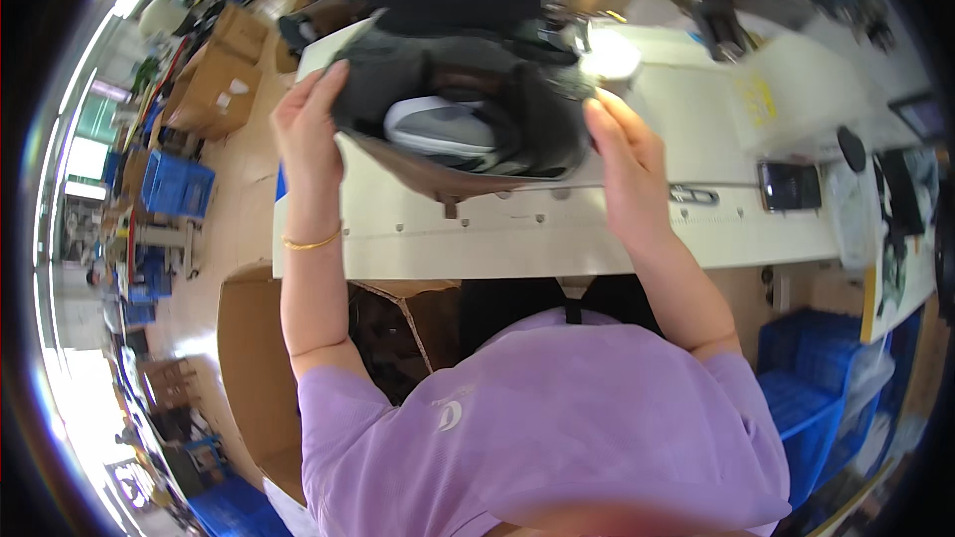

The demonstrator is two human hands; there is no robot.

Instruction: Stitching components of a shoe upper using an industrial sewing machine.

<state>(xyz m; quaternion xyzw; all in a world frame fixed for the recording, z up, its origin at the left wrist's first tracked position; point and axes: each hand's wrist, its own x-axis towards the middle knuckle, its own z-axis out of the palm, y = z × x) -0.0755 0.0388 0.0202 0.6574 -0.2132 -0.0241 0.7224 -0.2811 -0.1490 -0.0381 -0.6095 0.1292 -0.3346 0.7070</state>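
Note:
Between my two hands a dark bag (547, 129) is lifted above the white worktable (477, 249), its mouth spread toward me. The lining looks black, and a brown strip shows along the lower outer side. A grey and white piece (438, 127) shows inside the mouth; blur hides what it is. My left hand (310, 124) pinches the bag's left edge, thumb against the rim. On the opposite edge my right hand (632, 164) grips with its fingers bent around the material. Small metal thread snips (693, 195) lie on the table right of my right hand.
A bright lamp (609, 55) glows behind the bag. Farther right are a black phone (789, 186) and a whitish translucent container (801, 99). An open cardboard box (249, 368) stands below the table at left; blue crates (806, 378) stand at lower right.

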